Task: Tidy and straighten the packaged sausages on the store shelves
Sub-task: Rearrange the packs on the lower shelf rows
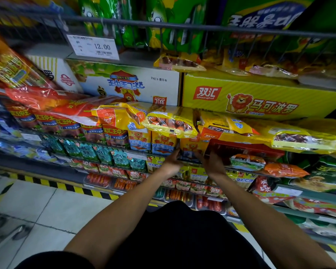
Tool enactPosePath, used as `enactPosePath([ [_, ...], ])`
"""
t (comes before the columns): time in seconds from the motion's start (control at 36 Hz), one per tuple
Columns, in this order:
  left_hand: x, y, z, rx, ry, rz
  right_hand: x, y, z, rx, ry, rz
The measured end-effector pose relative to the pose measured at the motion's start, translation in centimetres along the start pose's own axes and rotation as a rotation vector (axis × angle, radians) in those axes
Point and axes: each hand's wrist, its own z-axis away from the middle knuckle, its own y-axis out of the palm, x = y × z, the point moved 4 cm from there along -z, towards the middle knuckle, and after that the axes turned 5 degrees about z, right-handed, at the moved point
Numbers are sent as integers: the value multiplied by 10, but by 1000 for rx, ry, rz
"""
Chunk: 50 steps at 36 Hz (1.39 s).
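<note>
My left hand and right hand reach in side by side, fingers curled on the lower edges of an orange-and-yellow sausage pack between them — its bottom is hidden behind my knuckles. Just above my hands a yellow bag lies across the row, covering the pack's top. Right of my right hand sits a dark red box, its label unreadable.

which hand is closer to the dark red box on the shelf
Right. The right hand sits just below the dark red box's left corner; the left hand is further left, across the yellow packet.
</note>
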Motion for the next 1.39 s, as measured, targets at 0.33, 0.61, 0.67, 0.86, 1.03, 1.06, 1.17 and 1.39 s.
enactPosePath([
  [0.33,11,-5,3,-45,52,69,12,6,-3,-55,33,30],
  [0.61,7,-8,22,-15,98,-283,16,2,19,-16,34,-22],
  [0.67,5,-10,28,-46,193,-394,17,-1,33,-84,-26,-7],
  [0.86,1,-14,34,-9,338,-711,12,16,51,-22,-235,144],
  [1.03,-3,-15,34,28,311,-777,11,8,53,61,-219,114],
  [1.06,-3,-15,35,32,310,-786,10,4,55,60,-224,115],
  [1.17,3,-14,41,71,286,-826,-1,-7,69,75,-198,89],
  [1.39,9,-3,56,161,332,-884,-29,-38,117,-16,17,40],
])
